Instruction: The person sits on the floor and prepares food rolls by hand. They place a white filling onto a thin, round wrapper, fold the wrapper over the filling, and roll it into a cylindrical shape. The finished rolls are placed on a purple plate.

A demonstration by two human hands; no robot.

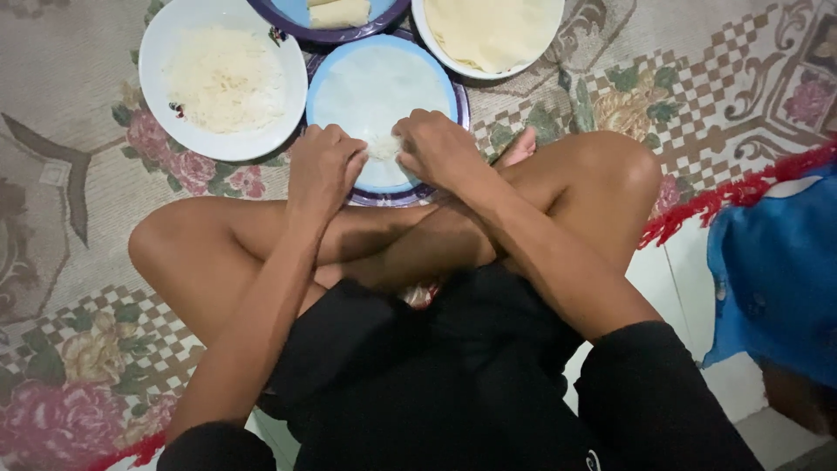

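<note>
A patterned floral rug (pixel 78 227) covered the floor, and everything else sat around the blue-rimmed plate (pixel 331 87) laid on it in front of the person's crossed legs. A thin pale wrapper sheet (pixel 375 83) lay flat across that plate, most of it bare and unfolded. Left of the plate stood a white plate (pixel 157 35) heaped with shredded white filling (pixel 225 80). Beyond it, at the upper right, another white plate (pixel 420 22) carried a stack of yellowish wrappers (pixel 493 30), and directly beyond it a purple-rimmed plate (pixel 384 17) held one finished roll (pixel 340 12). A blue cloth (pixel 776 270) lay far off to the right.

Both hands met at the near edge of the blue-rimmed plate. The left hand (pixel 324 170) and the right hand (pixel 436 146) were curled, fingers pinched on the sheet's near edge around a small mound of filling (pixel 382 146). By the look of it, filling was placed and rolling had barely begun; a stack of wrappers remained.
</note>
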